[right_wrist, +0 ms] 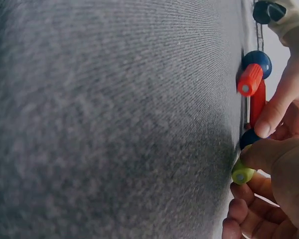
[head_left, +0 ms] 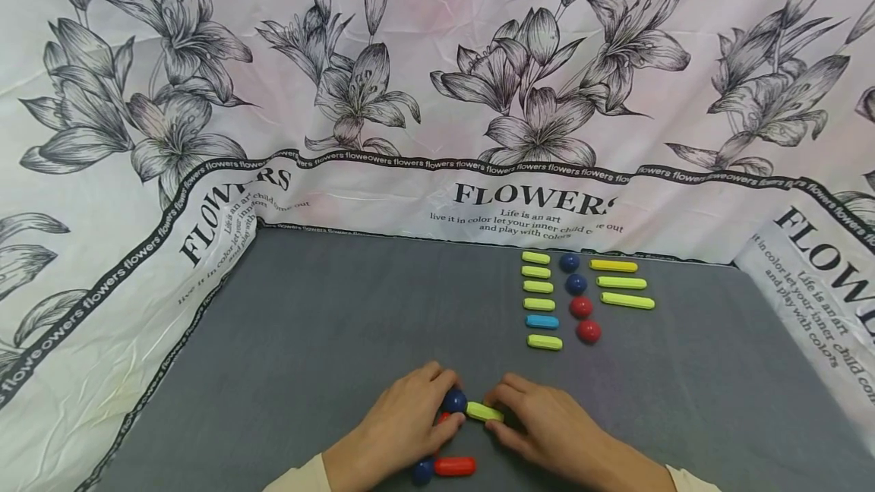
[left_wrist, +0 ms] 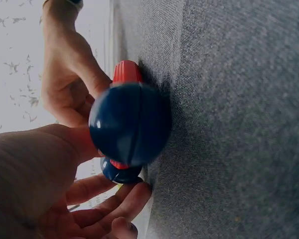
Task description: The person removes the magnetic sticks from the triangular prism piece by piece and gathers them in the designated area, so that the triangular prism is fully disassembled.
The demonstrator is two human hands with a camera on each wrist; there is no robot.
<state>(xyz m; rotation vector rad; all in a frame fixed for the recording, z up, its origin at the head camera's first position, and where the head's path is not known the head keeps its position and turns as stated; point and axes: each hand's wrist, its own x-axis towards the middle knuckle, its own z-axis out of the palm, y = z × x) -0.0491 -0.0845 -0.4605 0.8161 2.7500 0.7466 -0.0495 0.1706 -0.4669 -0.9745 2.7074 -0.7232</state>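
Pinching the blue ball (head_left: 454, 401), the left hand (head_left: 403, 424) meets the right hand (head_left: 547, 431) gripping the green rod (head_left: 484, 411); misalignment may detach the joint.

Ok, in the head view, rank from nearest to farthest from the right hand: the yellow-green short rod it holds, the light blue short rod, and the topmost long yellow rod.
Measured from the right hand:
1. Yellow-green short rod, pinched in its fingers, at its left.
2. Light blue short rod, in the left column beyond the hand.
3. Topmost long yellow rod, back right, by the cloth edge.
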